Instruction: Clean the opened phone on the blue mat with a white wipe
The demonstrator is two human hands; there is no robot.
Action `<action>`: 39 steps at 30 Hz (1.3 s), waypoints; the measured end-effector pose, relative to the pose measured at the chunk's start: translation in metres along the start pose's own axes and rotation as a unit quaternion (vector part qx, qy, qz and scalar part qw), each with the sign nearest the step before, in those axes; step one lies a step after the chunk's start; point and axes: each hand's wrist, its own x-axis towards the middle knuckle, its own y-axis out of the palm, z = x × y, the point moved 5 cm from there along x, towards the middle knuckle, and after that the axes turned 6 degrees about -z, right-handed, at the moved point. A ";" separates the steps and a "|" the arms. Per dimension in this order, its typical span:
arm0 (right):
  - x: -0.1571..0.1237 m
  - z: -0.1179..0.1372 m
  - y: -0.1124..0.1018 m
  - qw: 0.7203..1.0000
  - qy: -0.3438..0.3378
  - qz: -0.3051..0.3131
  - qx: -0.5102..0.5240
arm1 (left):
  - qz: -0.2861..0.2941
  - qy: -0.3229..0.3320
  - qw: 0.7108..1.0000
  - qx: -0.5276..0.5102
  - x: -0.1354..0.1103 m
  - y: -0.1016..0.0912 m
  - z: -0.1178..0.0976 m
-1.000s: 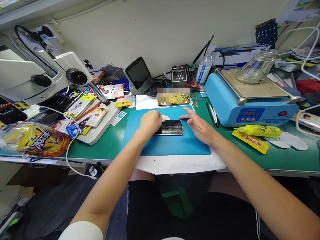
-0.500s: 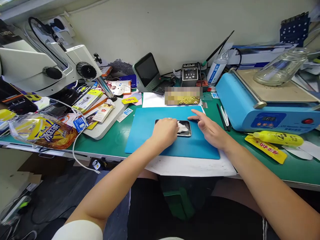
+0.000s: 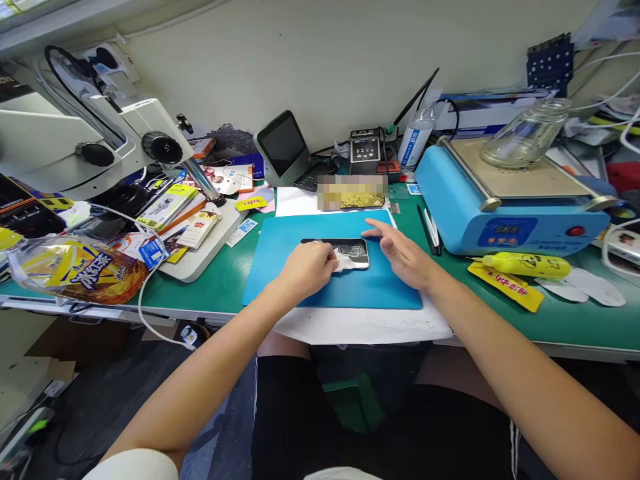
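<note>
A dark phone [image 3: 350, 249] lies flat on a blue mat [image 3: 280, 267] on the green bench. My left hand [image 3: 307, 269] is closed on a small white wipe [image 3: 344, 262] and presses it on the phone's glass near its front edge. My right hand [image 3: 403, 252] rests on the mat just right of the phone, fingers stretched out, one fingertip near the phone's far right corner.
A microscope [image 3: 100, 143] and a snack bag [image 3: 75, 267] crowd the left. At the right stand a blue heating machine [image 3: 500, 213] with a glass jar [image 3: 525, 133] on it and a yellow glue bottle [image 3: 525, 265]. A small screen [image 3: 283, 147] and a soldering station [image 3: 364, 150] stand at the back.
My left hand has slid the wipe across the phone, from its far left part toward the right and then back toward the front edge. My right hand has stayed beside the phone.
</note>
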 end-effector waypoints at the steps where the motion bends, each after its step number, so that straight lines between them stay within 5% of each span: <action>1: -0.001 0.001 0.000 1.000 0.002 -0.001 0.002 | 0.004 0.009 1.000 -0.002 0.004 0.004 -0.010; 5: -0.002 0.003 -0.001 1.000 0.008 -0.003 0.004 | 0.015 0.032 0.999 -0.003 0.018 0.016 -0.040; 9: -0.001 0.001 -0.001 1.000 0.007 0.000 0.008 | 0.014 0.021 1.000 0.008 0.038 0.017 -0.045; 15: -0.001 -0.001 -0.002 1.000 0.023 -0.009 0.006 | -0.004 -0.038 0.999 0.026 0.058 0.003 -0.007; 21: 0.000 -0.004 -0.002 1.000 0.015 -0.002 -0.004 | -0.014 -0.077 0.997 0.028 0.018 -0.012 0.047; 26: 0.001 0.000 -0.003 0.999 0.026 0.004 -0.034 | -0.013 -0.084 0.996 0.036 -0.006 -0.017 0.062; 30: 0.000 0.000 -0.002 0.999 0.026 0.006 -0.032 | -0.009 -0.074 0.996 0.058 -0.004 -0.016 0.045; 39: 0.001 0.000 -0.003 1.000 0.000 -0.010 -0.023 | 0.015 -0.002 0.999 0.039 0.041 0.011 -0.048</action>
